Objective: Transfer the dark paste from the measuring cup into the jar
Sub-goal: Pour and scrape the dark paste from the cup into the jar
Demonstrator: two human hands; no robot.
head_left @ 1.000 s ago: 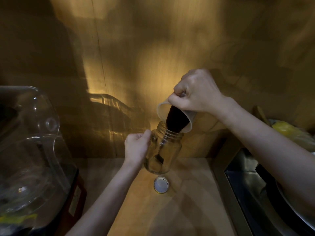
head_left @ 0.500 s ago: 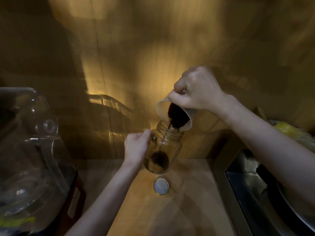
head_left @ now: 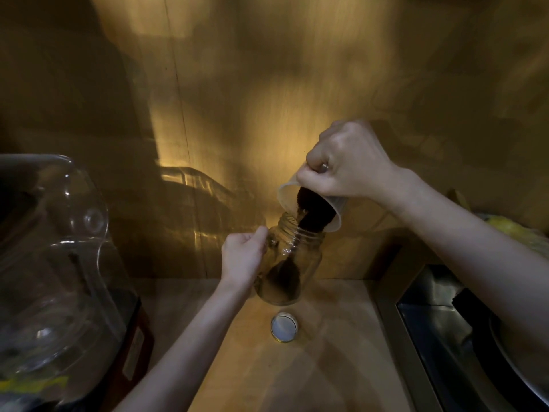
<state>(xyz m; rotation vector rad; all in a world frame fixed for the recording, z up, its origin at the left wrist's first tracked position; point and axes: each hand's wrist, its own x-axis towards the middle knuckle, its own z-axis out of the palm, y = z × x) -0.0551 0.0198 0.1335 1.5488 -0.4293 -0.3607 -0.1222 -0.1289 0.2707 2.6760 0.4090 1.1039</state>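
My right hand (head_left: 347, 162) grips a translucent measuring cup (head_left: 286, 196), tipped mouth-down over a clear glass jar (head_left: 309, 257). Dark paste (head_left: 313, 211) slides out of the cup into the jar's mouth, and a dark mound (head_left: 283, 282) lies in the jar's bottom. A thin utensil stands inside the jar; what it is I cannot tell. My left hand (head_left: 242, 257) holds the jar by its left side, tilted toward the cup, just above the wooden counter (head_left: 267, 367).
The jar's round lid (head_left: 284, 327) lies upside down on the counter in front of the jar. A big clear container (head_left: 50, 278) fills the left. A metal sink (head_left: 439, 331) borders the right, with something yellow (head_left: 514, 228) behind it.
More dark paste has dropped from the cup into the jar, so the mound at the bottom has grown. Both hands have stayed almost where they were.
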